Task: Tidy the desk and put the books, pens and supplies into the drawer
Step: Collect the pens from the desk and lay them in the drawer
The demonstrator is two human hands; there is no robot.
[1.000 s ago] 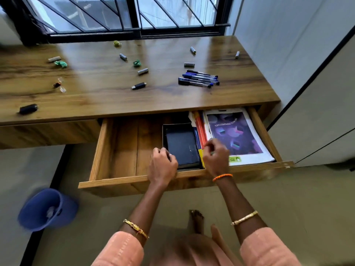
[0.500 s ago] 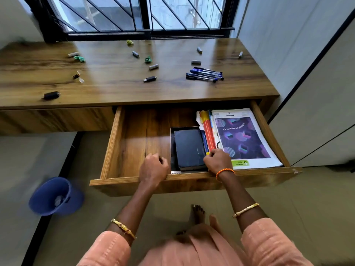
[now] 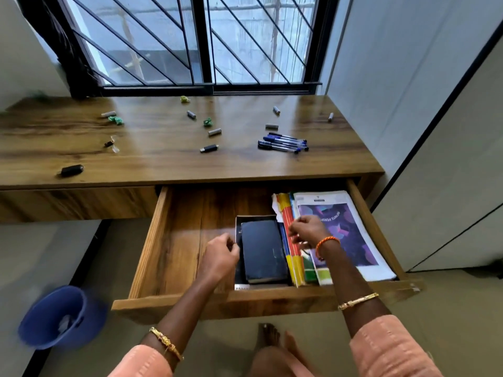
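Observation:
The wooden drawer (image 3: pixel 142 254) stands pulled out under the desk (image 3: pixel 163 156). In its right half lie a black book (image 3: pixel 262 251) on a spiral notebook (image 3: pixel 241 287), thin yellow and red books (image 3: pixel 289 227) and a purple-covered magazine (image 3: pixel 353 238). My left hand (image 3: pixel 220 254) hovers with curled fingers at the black book's left edge, holding nothing. Over the yellow and red books my right hand (image 3: pixel 306 231) is raised, fingers loosely apart and empty. A bunch of blue pens (image 3: pixel 283 142) lies on the desk's right part.
Small grey caps (image 3: pixel 215 131), green wrappers (image 3: pixel 116 120), a black stick (image 3: pixel 209 148) and a black clip-like piece (image 3: pixel 71 170) are scattered over the desk. A blue bucket (image 3: pixel 58 317) stands on the floor at left. White cabinet doors (image 3: pixel 435 137) close off the right side.
Both hands have let go of the books at the drawer's front and lifted up and apart. The view has tilted up toward the window.

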